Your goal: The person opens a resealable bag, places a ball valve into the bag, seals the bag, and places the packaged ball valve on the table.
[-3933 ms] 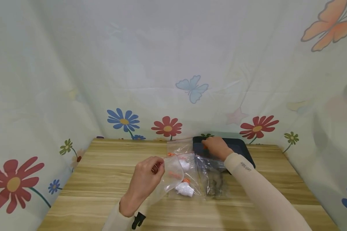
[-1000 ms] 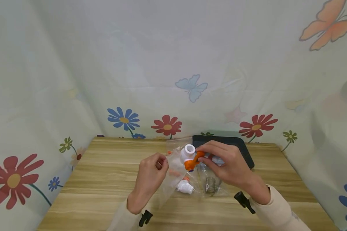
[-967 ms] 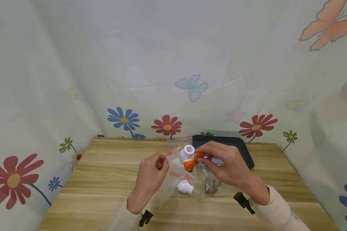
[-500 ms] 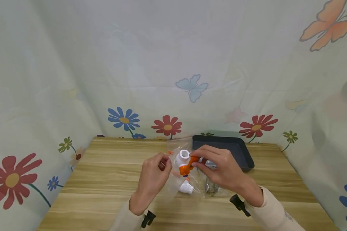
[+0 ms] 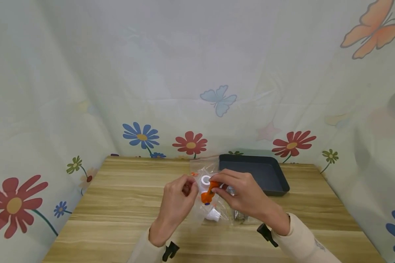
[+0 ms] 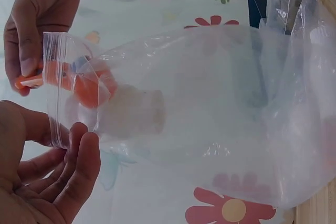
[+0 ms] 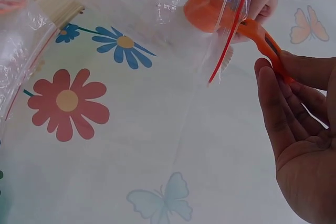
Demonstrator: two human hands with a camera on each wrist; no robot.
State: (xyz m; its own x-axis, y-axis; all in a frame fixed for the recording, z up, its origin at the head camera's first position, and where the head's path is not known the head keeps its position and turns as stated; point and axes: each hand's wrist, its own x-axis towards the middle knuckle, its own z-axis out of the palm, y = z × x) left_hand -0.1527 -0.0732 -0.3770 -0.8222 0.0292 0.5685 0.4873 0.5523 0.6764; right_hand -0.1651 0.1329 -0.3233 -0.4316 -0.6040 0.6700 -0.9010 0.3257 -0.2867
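Observation:
My left hand (image 5: 176, 199) pinches the mouth of a clear zip bag (image 6: 210, 93), holding it open above the table. My right hand (image 5: 245, 191) pinches the orange lever of a white plastic ball valve (image 5: 206, 197) between thumb and fingers. In the left wrist view, the valve's white body (image 6: 139, 109) is inside the bag, while the end of its lever sticks out past the zip edge. The right wrist view shows the bag's red zip strip (image 7: 226, 59) crossing the lever, with my right fingertips outside the bag.
A dark tray (image 5: 266, 175) stands at the back right of the wooden table (image 5: 135, 190). Beneath my hands lie filled clear bags: one has a white fitting (image 5: 213, 214), another a greyish piece (image 5: 240, 216). A flower-print curtain (image 5: 164, 102) hangs behind.
My right hand reached into the tray earlier, then brought the ball valve over. Since one second ago the valve has moved left and down into the bag; my left hand shifted slightly right.

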